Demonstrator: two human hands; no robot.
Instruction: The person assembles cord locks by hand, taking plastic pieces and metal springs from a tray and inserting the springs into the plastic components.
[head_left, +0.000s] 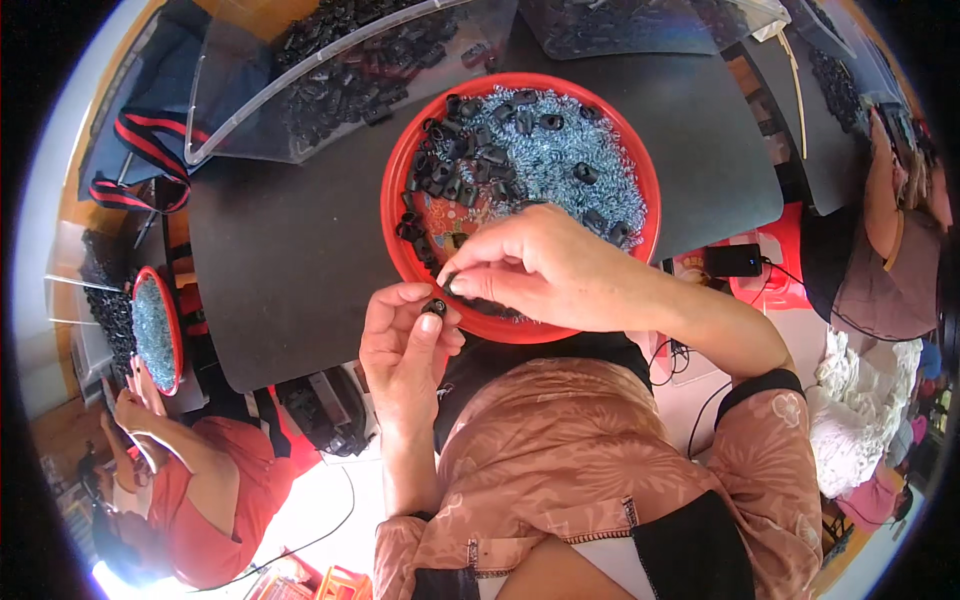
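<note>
The right hand (555, 265) hides part of the red plastic basin (394, 190) beneath it; its fingertips pinch a dark bit (449, 284) — too covered to make out. Just beside it, the left hand (400, 340) grips one hollow black piece (434, 307) between thumb and fingers. Beyond the right hand lie shiny wire coils (560, 155) and rounded black pieces (492, 154), too heaped to count.

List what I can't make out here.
All in the head view:
Dark piece in the right hand: mostly hidden by fingertips.
Red tray floor: mostly covered by springs and black pieces.
Clear box: cut off by the top edge.
Co-worker's hand at left: grip too small.
</note>
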